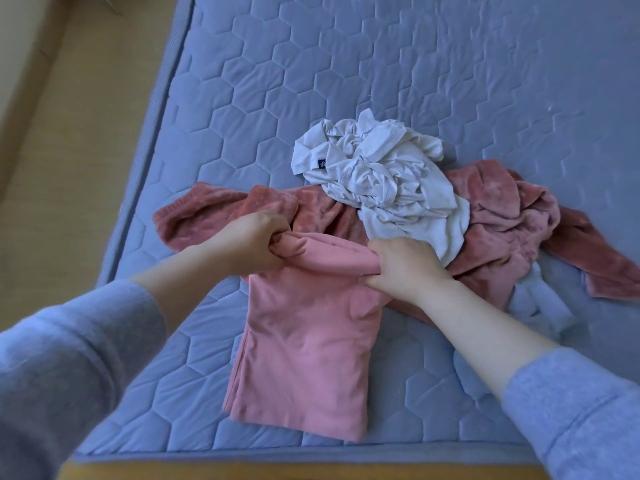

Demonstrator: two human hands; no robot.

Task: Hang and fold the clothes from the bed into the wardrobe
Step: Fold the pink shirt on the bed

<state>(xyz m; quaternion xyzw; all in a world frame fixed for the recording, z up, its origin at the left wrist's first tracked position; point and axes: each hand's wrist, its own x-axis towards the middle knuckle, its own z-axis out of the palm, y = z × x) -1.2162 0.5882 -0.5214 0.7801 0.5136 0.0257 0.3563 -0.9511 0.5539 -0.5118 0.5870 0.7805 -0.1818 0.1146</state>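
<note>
While bunched, maybe: hands point(332, 252) gripping pink garment point(304, 344)

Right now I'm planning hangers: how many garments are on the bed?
3, maybe more underneath: a light pink top held in both hands nearest the person, a dusty-rose velvet piece spread behind it, and a crumpled white garment on top.
</note>
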